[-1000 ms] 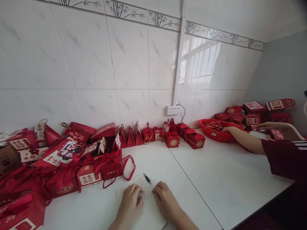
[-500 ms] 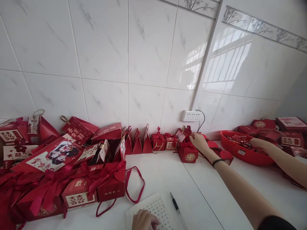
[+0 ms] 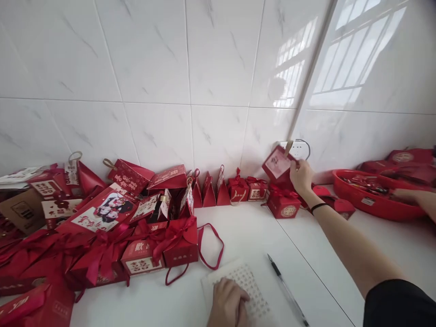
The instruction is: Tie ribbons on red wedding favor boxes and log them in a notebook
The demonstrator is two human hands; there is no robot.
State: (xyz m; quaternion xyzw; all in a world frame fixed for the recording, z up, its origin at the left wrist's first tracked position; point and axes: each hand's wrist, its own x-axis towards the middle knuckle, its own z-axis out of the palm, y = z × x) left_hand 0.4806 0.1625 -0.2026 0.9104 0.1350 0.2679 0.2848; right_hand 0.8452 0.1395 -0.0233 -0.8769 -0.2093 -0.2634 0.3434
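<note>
Red, pink-labelled cardboard box (image 3: 275, 168) hangs in the right grip (image 3: 301, 178), not yet set down. The left grip (image 3: 226, 300) is unclear.

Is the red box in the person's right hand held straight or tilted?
Tilted: the edges of the red box and its pink label slant beside the right hand.

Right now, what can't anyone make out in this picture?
Head view, all three:
White paper sheet with dark writing: words too small to read; left hand covers part.
White plastic wall socket: partly hidden by the dark red pink-labelled box in the right hand.
Co-worker's hand at the red plastic basket: grip blurred; arm cut off by right edge.
</note>
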